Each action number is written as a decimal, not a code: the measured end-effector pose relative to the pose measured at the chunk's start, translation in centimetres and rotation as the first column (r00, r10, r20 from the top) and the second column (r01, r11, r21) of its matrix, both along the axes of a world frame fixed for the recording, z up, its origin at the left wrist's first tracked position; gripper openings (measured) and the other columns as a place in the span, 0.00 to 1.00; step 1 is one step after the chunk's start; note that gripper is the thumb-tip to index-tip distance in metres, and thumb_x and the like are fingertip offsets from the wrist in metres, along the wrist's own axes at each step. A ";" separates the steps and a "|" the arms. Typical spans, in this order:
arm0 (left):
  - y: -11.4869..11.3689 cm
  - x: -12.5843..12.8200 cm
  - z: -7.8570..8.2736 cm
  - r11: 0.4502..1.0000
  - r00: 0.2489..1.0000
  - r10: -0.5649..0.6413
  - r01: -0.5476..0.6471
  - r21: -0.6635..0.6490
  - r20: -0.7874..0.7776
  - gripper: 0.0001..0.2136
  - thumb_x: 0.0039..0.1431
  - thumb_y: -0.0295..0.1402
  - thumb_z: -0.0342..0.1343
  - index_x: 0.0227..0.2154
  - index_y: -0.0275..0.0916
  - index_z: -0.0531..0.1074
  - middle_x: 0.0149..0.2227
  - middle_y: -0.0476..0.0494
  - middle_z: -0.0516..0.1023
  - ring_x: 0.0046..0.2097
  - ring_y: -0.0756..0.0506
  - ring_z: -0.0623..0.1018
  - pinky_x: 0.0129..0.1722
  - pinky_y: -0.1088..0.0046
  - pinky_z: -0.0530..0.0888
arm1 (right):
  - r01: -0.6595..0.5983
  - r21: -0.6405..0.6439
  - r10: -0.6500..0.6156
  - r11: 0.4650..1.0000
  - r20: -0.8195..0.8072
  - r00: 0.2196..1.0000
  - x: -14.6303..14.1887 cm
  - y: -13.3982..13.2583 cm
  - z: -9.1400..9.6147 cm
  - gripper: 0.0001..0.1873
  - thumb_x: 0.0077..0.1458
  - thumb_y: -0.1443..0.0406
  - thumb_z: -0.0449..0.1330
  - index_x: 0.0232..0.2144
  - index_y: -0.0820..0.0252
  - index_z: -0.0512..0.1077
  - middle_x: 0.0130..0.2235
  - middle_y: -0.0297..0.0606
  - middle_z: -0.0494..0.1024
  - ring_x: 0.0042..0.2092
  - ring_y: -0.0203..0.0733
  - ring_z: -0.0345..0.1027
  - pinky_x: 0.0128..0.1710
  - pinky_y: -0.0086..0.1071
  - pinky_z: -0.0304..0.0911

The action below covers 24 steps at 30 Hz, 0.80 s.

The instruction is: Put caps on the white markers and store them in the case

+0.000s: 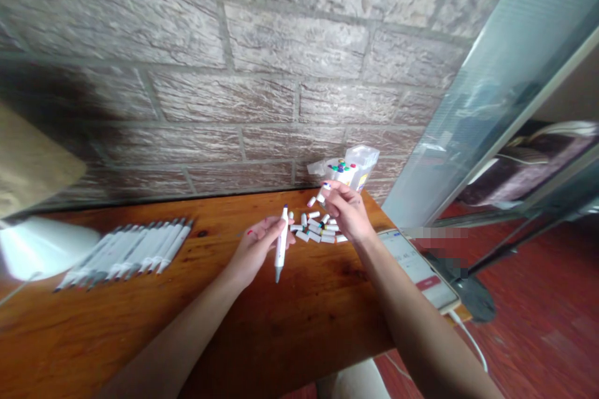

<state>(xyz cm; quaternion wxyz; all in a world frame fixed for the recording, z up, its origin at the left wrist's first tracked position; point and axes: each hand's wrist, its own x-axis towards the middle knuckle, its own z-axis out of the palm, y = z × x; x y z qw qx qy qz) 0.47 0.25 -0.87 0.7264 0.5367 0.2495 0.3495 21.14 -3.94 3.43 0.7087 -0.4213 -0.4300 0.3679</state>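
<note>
In my left hand an uncapped white marker is gripped near upright, its dark blue end on top and a grey tip at the bottom. My right hand pinches a small white marker cap with a blue-purple end, held up and apart from the marker. Below and between the hands lies a loose pile of white caps with coloured bands. Just behind my right hand stands a clear plastic holder with several capped markers in it, their ends green, purple and red.
A row of white markers lies side by side at the left, near a white lamp-like object. On the right table edge rests a tablet or phone with a cable. A brick wall borders the wooden table.
</note>
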 end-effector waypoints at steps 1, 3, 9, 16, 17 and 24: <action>-0.1 0.0 0.0 1.000 1.000 -0.004 0.004 0.000 -0.005 0.20 0.57 0.47 0.60 0.44 0.34 0.75 0.30 0.44 0.77 0.34 0.50 0.76 0.40 0.73 0.73 | -0.038 -0.022 0.038 0.999 -0.017 0.999 -0.6 0.0 -0.2 0.18 0.46 0.58 0.70 0.39 0.61 0.75 0.21 0.26 0.63 0.19 0.23 0.45 0.20 0.24 0.40; -0.2 0.1 0.0 1.000 1.000 0.006 -0.006 -0.009 -0.005 0.20 0.56 0.46 0.61 0.42 0.35 0.75 0.28 0.46 0.76 0.34 0.49 0.76 0.39 0.73 0.73 | -0.102 -0.058 0.101 0.993 -0.022 0.995 -1.9 0.1 -0.4 0.18 0.45 0.59 0.70 0.37 0.62 0.75 0.22 0.26 0.65 0.19 0.23 0.47 0.19 0.23 0.41; -0.2 0.2 0.8 0.995 0.997 0.073 -0.073 -0.069 -0.009 0.22 0.51 0.47 0.64 0.41 0.34 0.76 0.26 0.48 0.73 0.28 0.52 0.71 0.40 0.71 0.74 | -0.168 -0.088 0.167 0.982 -0.027 0.986 -3.5 0.0 -0.7 0.17 0.45 0.59 0.70 0.36 0.62 0.73 0.22 0.25 0.65 0.19 0.22 0.49 0.19 0.22 0.45; 0.0 0.0 0.8 0.997 0.999 0.050 -0.050 -0.062 -0.002 0.21 0.54 0.47 0.63 0.43 0.34 0.75 0.28 0.46 0.76 0.32 0.51 0.74 0.40 0.73 0.75 | -0.142 -0.055 0.136 0.988 -0.098 0.986 -2.9 0.0 -0.9 0.17 0.47 0.60 0.69 0.39 0.61 0.74 0.22 0.26 0.64 0.20 0.23 0.48 0.19 0.22 0.44; 0.0 -0.1 0.7 0.998 0.999 0.041 -0.041 -0.050 0.000 0.22 0.54 0.48 0.62 0.43 0.34 0.75 0.29 0.46 0.76 0.32 0.50 0.75 0.40 0.73 0.75 | -0.130 -0.055 0.124 0.990 -0.105 0.987 -2.8 0.0 -0.9 0.18 0.47 0.59 0.69 0.39 0.61 0.74 0.22 0.26 0.65 0.20 0.23 0.49 0.19 0.22 0.44; 0.3 -0.3 0.4 0.999 0.999 -0.030 0.032 0.045 -0.036 0.24 0.57 0.49 0.59 0.47 0.33 0.76 0.34 0.39 0.80 0.36 0.47 0.78 0.39 0.74 0.73 | -0.089 -0.069 0.076 0.994 -0.171 0.982 -2.8 0.3 -1.0 0.21 0.46 0.59 0.70 0.43 0.57 0.72 0.37 0.33 0.78 0.21 0.22 0.50 0.18 0.22 0.44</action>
